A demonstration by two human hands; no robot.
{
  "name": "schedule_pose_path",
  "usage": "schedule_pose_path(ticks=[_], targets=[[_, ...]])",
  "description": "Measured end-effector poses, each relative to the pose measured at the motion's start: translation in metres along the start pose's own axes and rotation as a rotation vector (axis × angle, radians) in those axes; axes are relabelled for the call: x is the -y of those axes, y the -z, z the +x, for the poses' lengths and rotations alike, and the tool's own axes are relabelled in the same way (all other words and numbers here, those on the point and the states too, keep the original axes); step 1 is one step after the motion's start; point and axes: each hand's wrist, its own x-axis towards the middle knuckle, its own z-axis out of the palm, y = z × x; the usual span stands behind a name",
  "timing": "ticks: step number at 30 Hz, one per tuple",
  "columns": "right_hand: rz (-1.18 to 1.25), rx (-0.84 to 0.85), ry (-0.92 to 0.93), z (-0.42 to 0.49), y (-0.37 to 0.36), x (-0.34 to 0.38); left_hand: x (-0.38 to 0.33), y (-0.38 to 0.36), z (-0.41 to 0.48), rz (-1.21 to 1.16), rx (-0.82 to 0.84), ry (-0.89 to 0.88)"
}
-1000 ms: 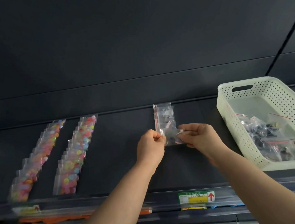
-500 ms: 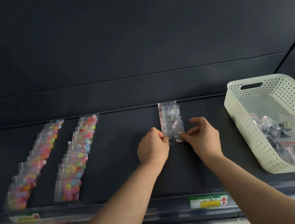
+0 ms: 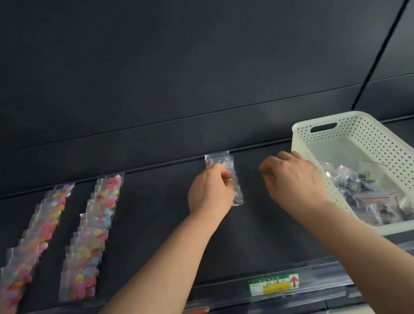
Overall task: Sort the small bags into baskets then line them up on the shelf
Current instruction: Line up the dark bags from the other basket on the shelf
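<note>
A short row of overlapping clear small bags (image 3: 238,191) with dark parts inside lies at the middle of the dark shelf (image 3: 156,222), running back to its rear edge. My left hand (image 3: 210,193) has its curled fingers on the left edge of that row, pinching a bag and covering part of it. To the right, my right hand (image 3: 294,177) hovers between the row and a white perforated basket (image 3: 400,166), fingers loosely curled and holding nothing. Several more bags of dark parts (image 3: 367,191) lie in the basket.
Two long rows of bags with colourful beads, the left bead row (image 3: 32,247) and the right bead row (image 3: 91,237), lie on the shelf's left part. A green and yellow price label (image 3: 273,284) sits on the shelf's front rail. Dark back panels rise behind.
My right hand has let go of the bag and moved right toward the basket. My left hand stays on the row of bags. The view shifted slightly left.
</note>
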Motion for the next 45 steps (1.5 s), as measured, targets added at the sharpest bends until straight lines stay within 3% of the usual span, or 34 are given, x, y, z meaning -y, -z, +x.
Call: schedule_pose_path(ticks=[11,20,26,30,32,36,40,42,45], targets=[[-0.039,-0.075,-0.231,-0.020,0.053,-0.119,-0.124,-0.043,-0.006,-0.087,0.129,-0.325],[-0.047,-0.066,-0.345,-0.036,0.054,-0.185,-0.186,-0.087,-0.004,0.154,0.189,-0.501],[0.074,-0.167,-0.355,-0.038,0.052,-0.197,-0.209,-0.116,0.012,0.305,0.255,-0.473],[0.108,-0.171,-0.334,-0.039,0.050,-0.200,-0.211,-0.135,0.024,0.610,0.411,-0.495],[0.109,-0.163,-0.327,-0.039,0.050,-0.200,-0.210,-0.139,0.027,0.650,0.438,-0.471],[0.109,-0.143,-0.324,-0.039,0.051,-0.201,-0.211,-0.127,0.025,0.476,0.353,-0.437],[0.109,-0.087,-0.347,-0.034,0.054,-0.197,-0.209,-0.102,0.023,0.095,0.280,-0.365],[0.229,-0.105,-0.358,-0.030,0.057,-0.192,-0.204,-0.093,0.022,-0.178,0.283,-0.270],[0.613,-0.042,-0.361,-0.021,0.063,-0.175,-0.197,-0.080,0.018,-0.518,0.311,-0.118]])
